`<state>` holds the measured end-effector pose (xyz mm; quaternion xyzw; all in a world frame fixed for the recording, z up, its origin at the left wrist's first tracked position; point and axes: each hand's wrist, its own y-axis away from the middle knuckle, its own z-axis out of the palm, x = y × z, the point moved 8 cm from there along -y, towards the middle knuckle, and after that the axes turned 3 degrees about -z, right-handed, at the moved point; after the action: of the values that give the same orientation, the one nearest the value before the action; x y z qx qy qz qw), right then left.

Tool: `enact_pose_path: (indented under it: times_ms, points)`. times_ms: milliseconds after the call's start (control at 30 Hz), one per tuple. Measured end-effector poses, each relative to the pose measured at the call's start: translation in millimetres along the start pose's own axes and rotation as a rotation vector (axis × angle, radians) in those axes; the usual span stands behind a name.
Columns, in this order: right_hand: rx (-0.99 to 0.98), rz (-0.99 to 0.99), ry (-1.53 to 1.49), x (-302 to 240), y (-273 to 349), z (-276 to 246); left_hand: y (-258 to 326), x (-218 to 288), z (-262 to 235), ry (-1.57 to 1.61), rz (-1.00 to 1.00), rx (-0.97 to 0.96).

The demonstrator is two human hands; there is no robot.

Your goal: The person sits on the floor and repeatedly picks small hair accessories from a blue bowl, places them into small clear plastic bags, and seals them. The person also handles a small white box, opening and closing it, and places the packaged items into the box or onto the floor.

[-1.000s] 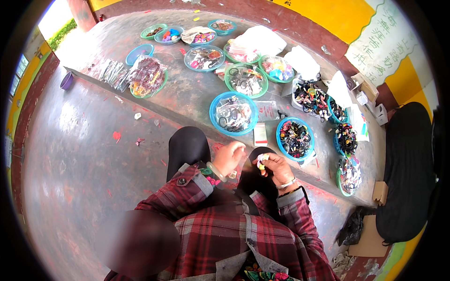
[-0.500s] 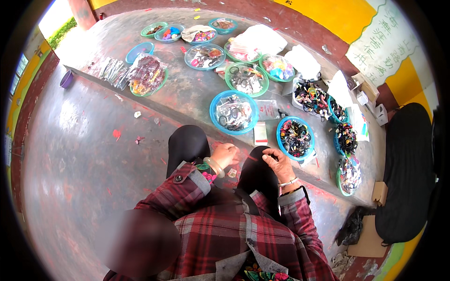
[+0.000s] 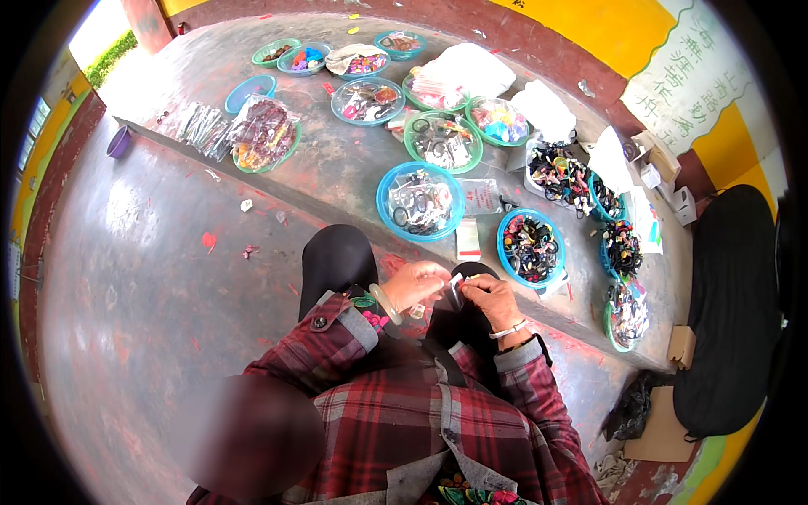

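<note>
My left hand (image 3: 416, 284), with a pale bangle at its wrist, and my right hand (image 3: 497, 301), with a silver-coloured bracelet, are close together above my knees. Between their fingertips is a small whitish, partly clear piece (image 3: 456, 286) that looks like a little plastic packet. My right thumb and fingers pinch its right side, where a speck of red shows. The curled fingers of my left hand meet its left edge; their tips are blurred. Just ahead stand a blue basin of bagged dark rings (image 3: 420, 202) and a blue basin of colourful hair ties (image 3: 530, 248).
Several more basins of small goods stand on the raised concrete step, including a green basin (image 3: 443, 141). A white and red box (image 3: 468, 240) lies between the two nearest basins. A long black bag (image 3: 729, 311) leans at the right wall; a purple bucket (image 3: 119, 142) stands far left.
My hands have come together over my knees. My right hand has turned inward and moved slightly left, my left slightly right. The small whitish piece now shows between the fingers.
</note>
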<state>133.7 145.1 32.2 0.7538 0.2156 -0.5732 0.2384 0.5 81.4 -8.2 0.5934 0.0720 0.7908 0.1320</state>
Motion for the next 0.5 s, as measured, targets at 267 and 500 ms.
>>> enact_pose_path:
  times_ms: [267,500]
  points:
    - [0.075,-0.122,0.090,-18,7,4,5,15,13,-0.178,0.067,-0.042]
    - [0.107,0.053,-0.077,-8,12,1,6,8,11,-0.052,0.046,-0.035]
